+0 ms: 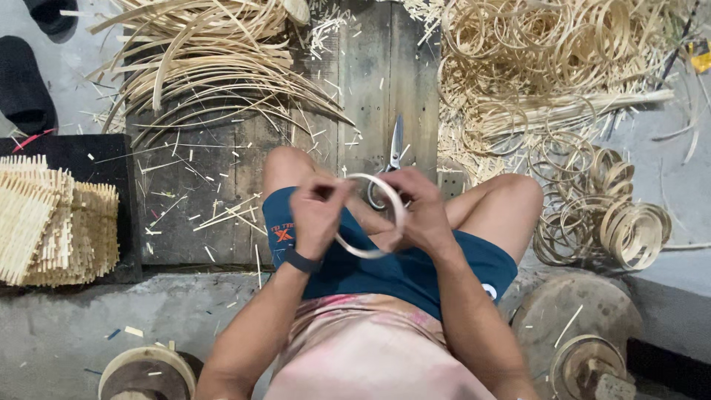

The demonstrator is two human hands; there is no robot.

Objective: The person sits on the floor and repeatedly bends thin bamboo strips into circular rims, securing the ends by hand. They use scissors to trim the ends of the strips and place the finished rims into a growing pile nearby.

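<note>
Both hands close over lap; left hand and right hand fingers pinch bamboo ring between them; scissors just beyond.

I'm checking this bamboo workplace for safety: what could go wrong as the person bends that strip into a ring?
The bamboo ring, bent between the left hand and right hand, might spring open or splinter into the fingers. The scissors lie right by the bare knees and could nick a leg. Loose offcuts on the board may prick skin.
</note>
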